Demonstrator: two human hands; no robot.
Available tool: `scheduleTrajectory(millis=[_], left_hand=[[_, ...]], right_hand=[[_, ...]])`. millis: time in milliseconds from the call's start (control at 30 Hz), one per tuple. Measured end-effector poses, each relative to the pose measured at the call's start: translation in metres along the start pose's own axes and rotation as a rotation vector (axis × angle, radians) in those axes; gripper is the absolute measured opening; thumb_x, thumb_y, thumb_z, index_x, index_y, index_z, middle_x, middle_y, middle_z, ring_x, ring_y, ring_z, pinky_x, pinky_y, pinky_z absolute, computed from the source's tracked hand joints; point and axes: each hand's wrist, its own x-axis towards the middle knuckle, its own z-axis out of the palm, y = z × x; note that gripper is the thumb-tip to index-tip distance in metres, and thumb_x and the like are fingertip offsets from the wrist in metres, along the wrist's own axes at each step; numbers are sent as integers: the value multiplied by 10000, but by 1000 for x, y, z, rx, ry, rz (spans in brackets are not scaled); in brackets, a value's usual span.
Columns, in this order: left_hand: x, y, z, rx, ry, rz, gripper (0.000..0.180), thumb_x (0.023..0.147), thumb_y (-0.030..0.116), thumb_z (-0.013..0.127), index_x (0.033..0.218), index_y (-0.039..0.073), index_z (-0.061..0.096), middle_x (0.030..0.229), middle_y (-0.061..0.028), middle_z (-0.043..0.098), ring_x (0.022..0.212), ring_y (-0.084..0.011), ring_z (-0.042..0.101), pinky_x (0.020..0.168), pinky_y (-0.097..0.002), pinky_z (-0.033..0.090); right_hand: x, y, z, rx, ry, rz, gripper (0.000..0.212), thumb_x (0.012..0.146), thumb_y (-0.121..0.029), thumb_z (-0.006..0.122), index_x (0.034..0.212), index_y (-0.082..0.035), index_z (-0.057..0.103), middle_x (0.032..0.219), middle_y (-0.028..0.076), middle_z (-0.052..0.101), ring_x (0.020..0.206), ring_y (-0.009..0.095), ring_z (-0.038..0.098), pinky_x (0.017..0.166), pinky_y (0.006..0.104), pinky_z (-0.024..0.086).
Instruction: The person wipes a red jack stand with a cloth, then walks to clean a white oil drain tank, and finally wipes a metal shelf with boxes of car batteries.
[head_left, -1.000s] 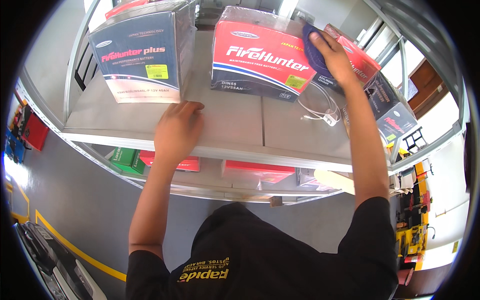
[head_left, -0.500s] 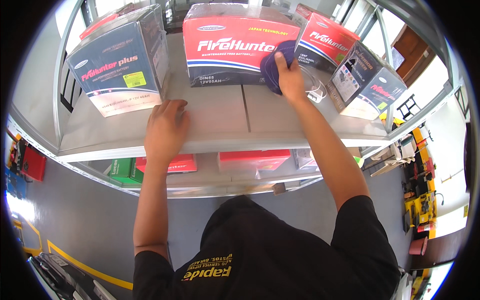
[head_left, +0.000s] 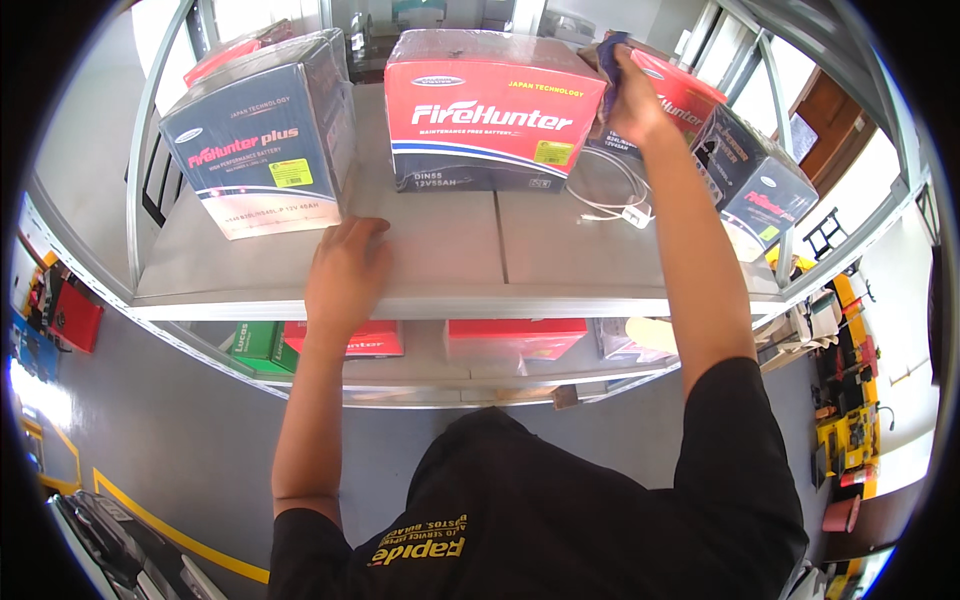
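Note:
My right hand (head_left: pixel 638 108) grips a dark blue cloth (head_left: pixel 607 62) at the right end of the large red and dark blue battery box (head_left: pixel 490 85). The cloth reaches into the gap between this box and a red battery box (head_left: pixel 685 100) on its right, partly hidden by the hand. Palm down, my left hand (head_left: pixel 345 275) rests on the grey shelf (head_left: pixel 440 250) near its front edge, holding nothing, with the thumb apart from the fingers. Just beyond it stands a dark blue and white battery box (head_left: pixel 250 150).
A white cable (head_left: pixel 632 213) with a plug lies on the shelf by my right forearm. Another dark blue box (head_left: pixel 755 180) stands at the right. Green (head_left: pixel 262 347) and red boxes (head_left: pixel 515 338) sit on the lower shelf. Metal uprights (head_left: pixel 133 200) bound the shelf.
My right hand has moved the cloth from the red box's front to its right end, farther back. A yellow-green sticker there is uncovered. My left hand stays on the shelf.

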Motion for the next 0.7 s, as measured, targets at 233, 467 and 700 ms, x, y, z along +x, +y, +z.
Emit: scheduleTrajectory(millis=[233,467,700], left_hand=[[-2,0,0,30,22,0,209,873,115,644,1068,45,671,1067,-92,679,1039,-313,605,906,-412,488],[-4,-2,4,65,26,-15,201,875,142,640,1056,60,667,1041,-74,663,1024,-310,599,905,-419,487],[-6,-7,5,25,68,20,200,870,143,636,1050,61,666,1020,-75,653,1011,-316,595,908,-427,481]], right_hand=[[24,59,3,43,65,107,515,989,-458,512,1313,-64,578,1277,135,644,1131,298,636,982,483,514],[32,43,-9,4,52,142,476,997,-437,508,1269,-60,612,1191,142,682,1089,279,658,957,469,527],[36,-52,37,-705,-135,-49,454,1036,-408,463,1240,-43,639,1170,148,687,984,211,660,908,383,519]])
